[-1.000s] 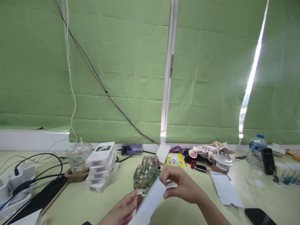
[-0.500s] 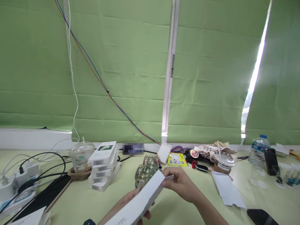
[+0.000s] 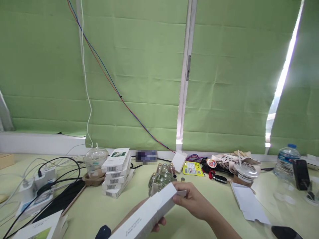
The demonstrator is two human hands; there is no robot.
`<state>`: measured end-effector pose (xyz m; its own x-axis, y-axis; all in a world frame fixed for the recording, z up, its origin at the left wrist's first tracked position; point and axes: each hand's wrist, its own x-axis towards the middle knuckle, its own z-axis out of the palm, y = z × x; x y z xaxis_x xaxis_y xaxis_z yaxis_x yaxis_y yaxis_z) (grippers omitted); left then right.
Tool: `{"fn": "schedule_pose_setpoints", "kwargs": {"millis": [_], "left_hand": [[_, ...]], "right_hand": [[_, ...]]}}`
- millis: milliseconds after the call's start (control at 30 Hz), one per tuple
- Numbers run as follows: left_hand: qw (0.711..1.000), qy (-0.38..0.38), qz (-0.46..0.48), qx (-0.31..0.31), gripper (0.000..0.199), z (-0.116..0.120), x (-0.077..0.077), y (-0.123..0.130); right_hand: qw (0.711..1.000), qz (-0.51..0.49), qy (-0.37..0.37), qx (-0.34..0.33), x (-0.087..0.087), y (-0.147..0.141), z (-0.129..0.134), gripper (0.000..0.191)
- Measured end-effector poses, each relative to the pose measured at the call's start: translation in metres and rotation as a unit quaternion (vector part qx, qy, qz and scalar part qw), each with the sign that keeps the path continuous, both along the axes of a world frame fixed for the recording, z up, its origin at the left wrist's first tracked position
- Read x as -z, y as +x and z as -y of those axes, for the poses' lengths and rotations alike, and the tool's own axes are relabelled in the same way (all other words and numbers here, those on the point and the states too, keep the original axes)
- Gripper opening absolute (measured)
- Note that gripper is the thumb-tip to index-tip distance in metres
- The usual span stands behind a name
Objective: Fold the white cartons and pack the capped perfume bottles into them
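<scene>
A long white cardboard box point(image 3: 147, 212) with small print slants up from the bottom edge, its far end toward the middle. My left hand point(image 3: 159, 225) is wrapped round it from below; the fingertips show at the near right side, while most of the palm is hidden. With thumb and fingers, my right hand point(image 3: 193, 200) pinches a flap at the box's far end. Another flap point(image 3: 154, 189) stands out on the left of that end. Just behind lies a bunch of clear glass pieces point(image 3: 163, 174) with gold-coloured ends, partly covered by the box.
Stacked white boxes point(image 3: 117, 172) stand left, beside a lidded plastic cup point(image 3: 96, 162). Chargers and cables point(image 3: 46, 179) crowd the far left. Behind are a small white box point(image 3: 179, 161) and a yellow packet point(image 3: 193, 168). Rightward sit an iced drink cup point(image 3: 245, 174), flattened white card point(image 3: 250, 202) and water bottle point(image 3: 287, 159).
The camera view has turned slightly left, so everything sits further right in the picture. The box has tilted a little, and both hands keep their hold on it.
</scene>
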<state>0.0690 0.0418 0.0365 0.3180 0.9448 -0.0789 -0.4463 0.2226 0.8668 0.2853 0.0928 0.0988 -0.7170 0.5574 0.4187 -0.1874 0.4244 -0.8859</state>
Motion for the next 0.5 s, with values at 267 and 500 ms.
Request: {"fn": "schedule_pose_setpoints", "kwargs": {"millis": [267,500], "left_hand": [[0.996,-0.018,-0.022,-0.083,0.039,0.014,-0.020,0.016],[0.993,-0.018,0.018,-0.120,0.035,0.013,-0.025,0.019]], "right_hand": [[0.999,0.038,0.033,-0.001,0.003,-0.009,0.013,0.023],[0.999,0.008,0.013,0.028,0.006,-0.004,0.004,0.016]]}}
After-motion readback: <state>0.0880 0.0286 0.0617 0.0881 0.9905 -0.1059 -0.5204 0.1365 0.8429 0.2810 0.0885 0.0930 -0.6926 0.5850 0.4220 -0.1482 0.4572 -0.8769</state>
